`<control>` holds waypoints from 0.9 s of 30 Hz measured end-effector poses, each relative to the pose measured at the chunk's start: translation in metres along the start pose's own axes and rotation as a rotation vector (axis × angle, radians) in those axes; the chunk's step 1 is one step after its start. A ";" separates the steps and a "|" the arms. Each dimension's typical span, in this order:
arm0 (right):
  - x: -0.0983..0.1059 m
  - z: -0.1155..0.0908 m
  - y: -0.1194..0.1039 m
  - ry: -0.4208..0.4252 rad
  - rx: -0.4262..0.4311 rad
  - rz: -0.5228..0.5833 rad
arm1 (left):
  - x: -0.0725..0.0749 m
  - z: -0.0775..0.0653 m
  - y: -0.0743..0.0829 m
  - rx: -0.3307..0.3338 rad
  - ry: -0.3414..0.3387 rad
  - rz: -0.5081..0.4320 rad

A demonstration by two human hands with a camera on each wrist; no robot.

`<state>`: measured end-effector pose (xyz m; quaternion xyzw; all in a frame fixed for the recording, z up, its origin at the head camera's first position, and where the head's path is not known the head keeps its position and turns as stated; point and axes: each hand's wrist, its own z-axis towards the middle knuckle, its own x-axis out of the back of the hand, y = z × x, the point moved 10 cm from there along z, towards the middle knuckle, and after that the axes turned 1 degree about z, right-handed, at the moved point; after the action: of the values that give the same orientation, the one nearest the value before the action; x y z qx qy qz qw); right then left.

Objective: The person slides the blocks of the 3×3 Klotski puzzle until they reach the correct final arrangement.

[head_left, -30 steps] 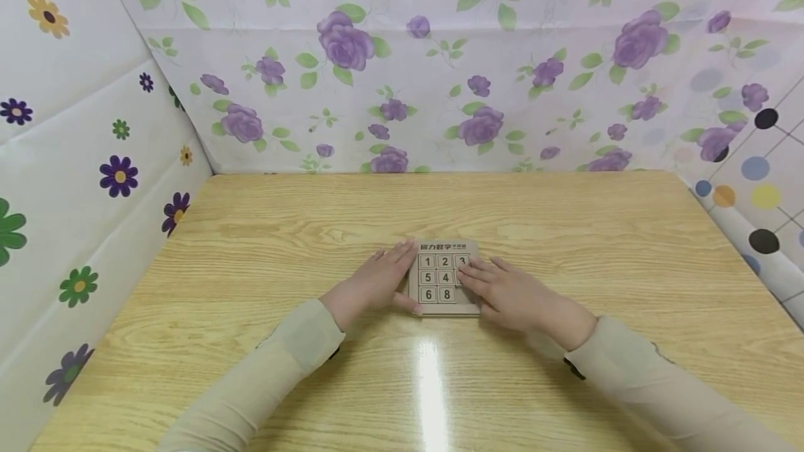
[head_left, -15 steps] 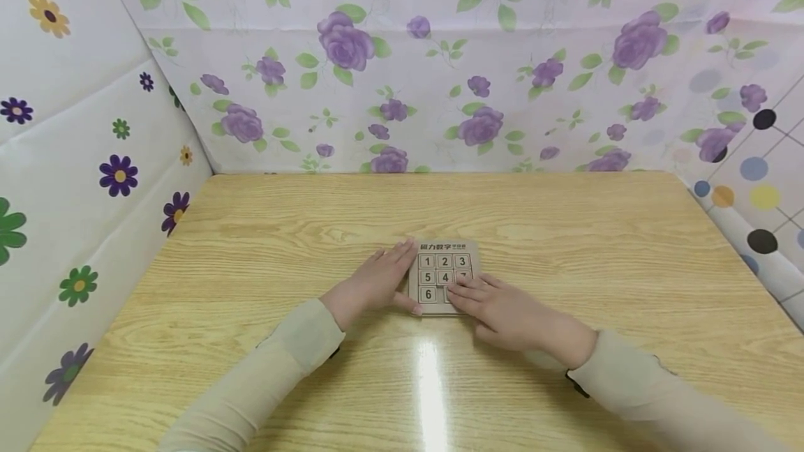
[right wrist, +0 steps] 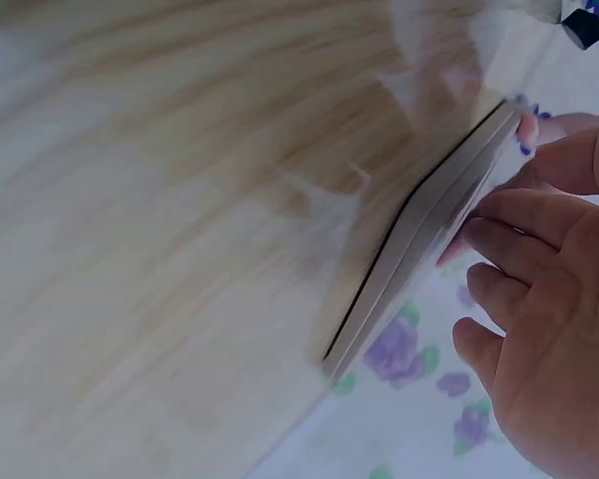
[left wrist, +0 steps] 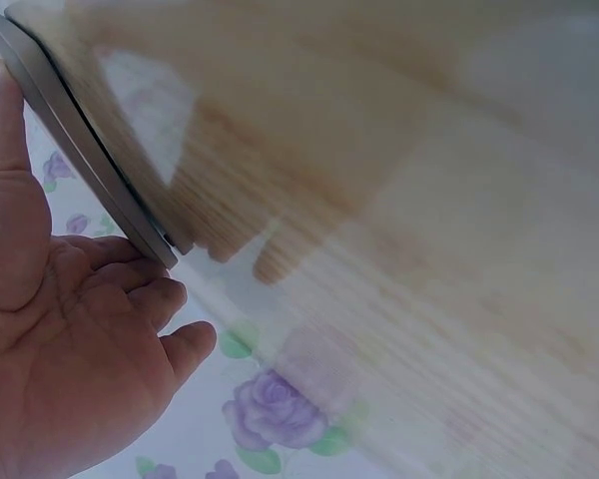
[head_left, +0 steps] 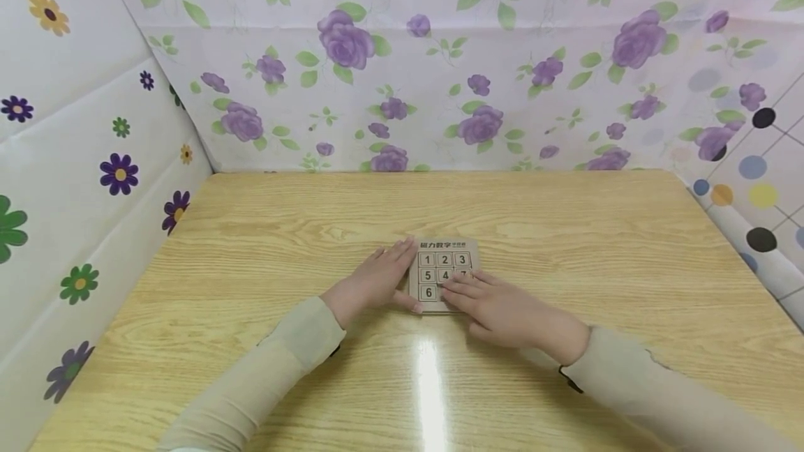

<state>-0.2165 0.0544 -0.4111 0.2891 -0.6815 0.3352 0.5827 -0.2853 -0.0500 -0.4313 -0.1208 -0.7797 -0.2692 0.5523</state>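
Note:
A square number slide puzzle [head_left: 433, 307] lies flat on the wooden table, with printed lettering along its far edge. Its visible tiles read 1, 2, 3, then 5, 4, 7, then 6. My left hand [head_left: 375, 279] rests against its left side, fingers straight toward the far corner and thumb spread to the near corner. From the right, my right hand [head_left: 509, 307] lays its fingertips on the lower tiles, covering the bottom right part. In the left wrist view the puzzle's edge [left wrist: 80, 150] meets the thumb and fingers. The right wrist view shows the puzzle's side [right wrist: 419, 239] beside the right fingers.
The wood-grain table [head_left: 301, 215] is glossy, with a bright reflection near the front. Behind it hangs a purple-flowered cloth [head_left: 352, 103]. Patterned cloths also stand at the left [head_left: 94, 229] and right.
My right hand has slid down and left over the puzzle from the 3's column to the bottom row. The 7 now shows partly, and the 8 has gone under the fingers. The left hand stays put.

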 end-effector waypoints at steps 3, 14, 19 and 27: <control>-0.002 0.010 -0.008 -0.005 0.015 0.018 | -0.001 0.001 0.000 -0.002 -0.002 -0.006; -0.003 0.008 0.000 -0.011 -0.007 0.022 | -0.001 0.001 -0.002 0.007 -0.001 -0.007; -0.002 0.002 0.005 -0.003 -0.004 -0.002 | 0.000 0.000 -0.002 0.015 -0.005 -0.001; 0.006 0.013 0.000 0.042 0.017 0.003 | -0.001 -0.001 -0.001 0.016 -0.012 -0.002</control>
<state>-0.2253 0.0443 -0.4067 0.2860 -0.6668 0.3479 0.5938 -0.2849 -0.0514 -0.4321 -0.1173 -0.7853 -0.2629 0.5481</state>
